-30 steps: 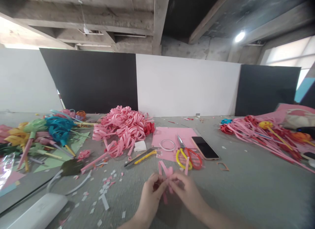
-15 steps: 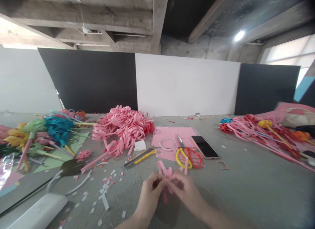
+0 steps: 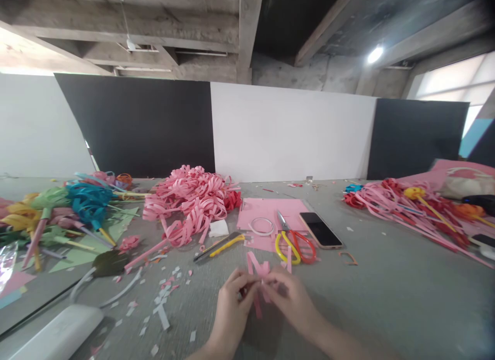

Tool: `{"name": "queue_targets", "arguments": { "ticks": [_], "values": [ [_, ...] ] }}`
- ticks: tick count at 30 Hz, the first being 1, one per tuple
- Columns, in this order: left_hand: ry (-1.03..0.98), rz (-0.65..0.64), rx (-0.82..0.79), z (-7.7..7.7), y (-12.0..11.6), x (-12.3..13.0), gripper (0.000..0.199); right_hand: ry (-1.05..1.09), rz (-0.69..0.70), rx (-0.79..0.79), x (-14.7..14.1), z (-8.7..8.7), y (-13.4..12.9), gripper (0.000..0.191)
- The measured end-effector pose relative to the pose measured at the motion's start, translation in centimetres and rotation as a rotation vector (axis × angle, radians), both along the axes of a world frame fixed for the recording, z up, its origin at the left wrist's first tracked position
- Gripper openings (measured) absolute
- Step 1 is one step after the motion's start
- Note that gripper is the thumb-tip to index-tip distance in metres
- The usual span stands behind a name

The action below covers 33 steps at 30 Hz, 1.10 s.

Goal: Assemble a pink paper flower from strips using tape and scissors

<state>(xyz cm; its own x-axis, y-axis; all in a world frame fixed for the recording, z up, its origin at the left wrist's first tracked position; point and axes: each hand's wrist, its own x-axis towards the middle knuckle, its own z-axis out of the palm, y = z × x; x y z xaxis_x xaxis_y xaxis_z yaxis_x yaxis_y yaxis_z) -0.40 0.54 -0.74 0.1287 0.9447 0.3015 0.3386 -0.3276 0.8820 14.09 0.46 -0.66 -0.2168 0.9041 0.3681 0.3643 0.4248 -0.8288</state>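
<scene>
Pink paper strips (image 3: 263, 268) are pinched between my two hands low in the middle of the head view. My left hand (image 3: 233, 299) is closed on their left side, thumb against forefinger. From the right, my right hand (image 3: 293, 298) grips the same strips, its fingertips almost touching the left ones. Loose ends stick up above and hang below the fingers; the pinched middle is partly hidden. Just beyond lie scissors (image 3: 284, 223) with one yellow and one red handle, and a yellow-and-black utility knife (image 3: 228, 244).
Pink paper sheets (image 3: 247, 208) carry a white ring (image 3: 262, 226), with a phone (image 3: 320, 230) alongside. A pink curled-strip heap (image 3: 193, 190) stands behind. Paper flowers (image 3: 91, 200) lie left, above a white power bank (image 3: 58, 331) and scraps (image 3: 164, 293). More strips (image 3: 398, 200) lie right.
The whole view has shifted very slightly. Both hands keep hold of the pink strips, with the fingertips a touch further apart.
</scene>
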Motion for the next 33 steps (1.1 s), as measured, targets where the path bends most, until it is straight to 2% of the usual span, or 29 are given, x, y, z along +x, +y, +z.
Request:
{"name": "queue_targets", "arguments": {
  "ticks": [10, 33],
  "values": [
    [-0.005, -0.041, -0.085, 0.33, -0.43, 0.3, 0.024, -0.078, 0.014, 0.057, 0.03, 0.16, -0.11, 0.013],
    [0.013, -0.037, -0.055, 0.03, -0.59, 0.51, 0.028, -0.078, 0.015, 0.06, -0.08, 0.38, -0.2, 0.016]
  ]
}}
